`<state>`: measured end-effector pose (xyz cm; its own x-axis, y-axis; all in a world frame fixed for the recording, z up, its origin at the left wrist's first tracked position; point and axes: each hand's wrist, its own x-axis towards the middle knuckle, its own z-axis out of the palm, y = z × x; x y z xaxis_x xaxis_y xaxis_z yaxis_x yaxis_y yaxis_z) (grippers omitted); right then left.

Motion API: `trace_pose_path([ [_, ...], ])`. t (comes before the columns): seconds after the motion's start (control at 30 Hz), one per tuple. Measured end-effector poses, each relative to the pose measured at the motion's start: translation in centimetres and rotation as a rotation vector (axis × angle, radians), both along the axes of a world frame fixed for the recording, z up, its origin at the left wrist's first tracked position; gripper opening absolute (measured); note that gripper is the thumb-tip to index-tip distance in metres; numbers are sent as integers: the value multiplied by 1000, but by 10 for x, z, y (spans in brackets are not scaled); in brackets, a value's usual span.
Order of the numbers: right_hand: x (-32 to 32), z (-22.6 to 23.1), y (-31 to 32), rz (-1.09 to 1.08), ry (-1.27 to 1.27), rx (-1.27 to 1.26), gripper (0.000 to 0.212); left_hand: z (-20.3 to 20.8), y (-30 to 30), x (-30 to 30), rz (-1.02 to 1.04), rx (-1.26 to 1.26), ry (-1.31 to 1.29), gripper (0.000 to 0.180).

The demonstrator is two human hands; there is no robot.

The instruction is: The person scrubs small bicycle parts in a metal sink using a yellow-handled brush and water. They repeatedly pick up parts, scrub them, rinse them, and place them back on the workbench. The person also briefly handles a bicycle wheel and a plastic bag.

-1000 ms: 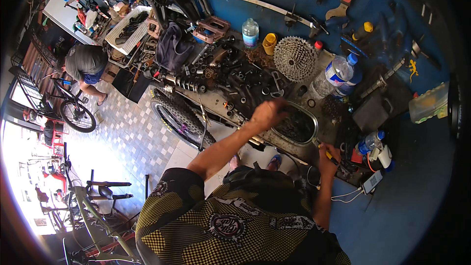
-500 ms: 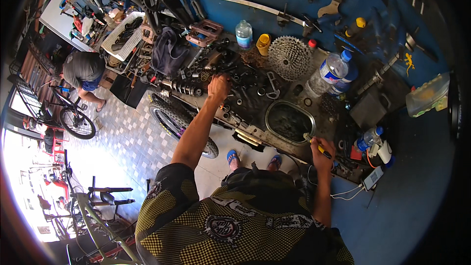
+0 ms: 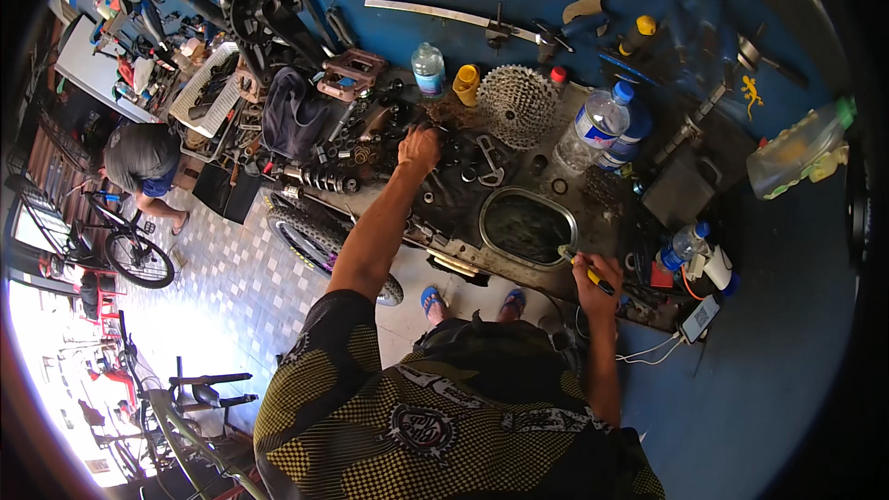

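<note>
Right hand (image 3: 597, 283) grips yellow-handled tool (image 3: 594, 275) by metal tray (image 3: 482, 222); left hand (image 3: 419, 150), grip unclear, seems picking among loose parts (image 3: 468, 173), needing careful pinch.

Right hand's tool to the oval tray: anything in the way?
Nothing visible. The right hand grips the yellow-and-black tool, its tip already at the near right rim of the oval tray.
</note>
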<state>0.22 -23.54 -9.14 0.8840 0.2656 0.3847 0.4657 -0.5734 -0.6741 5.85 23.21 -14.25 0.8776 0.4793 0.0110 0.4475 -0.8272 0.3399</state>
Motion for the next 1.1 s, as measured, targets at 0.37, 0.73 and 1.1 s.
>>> trace_pose_path([
  [0.37, 14, 19, 36, 35, 278, 161, 13, 32, -153, -66, -254, -785, -462, 47],
  [0.73, 34, 26, 65, 96, 148, 43, 26, 34, -190, -84, -293, -656, -347, 42],
  [1.1, 18, -13, 72, 79, 379, 521, 27, 32, -198, -83, -299, -672, -451, 39],
])
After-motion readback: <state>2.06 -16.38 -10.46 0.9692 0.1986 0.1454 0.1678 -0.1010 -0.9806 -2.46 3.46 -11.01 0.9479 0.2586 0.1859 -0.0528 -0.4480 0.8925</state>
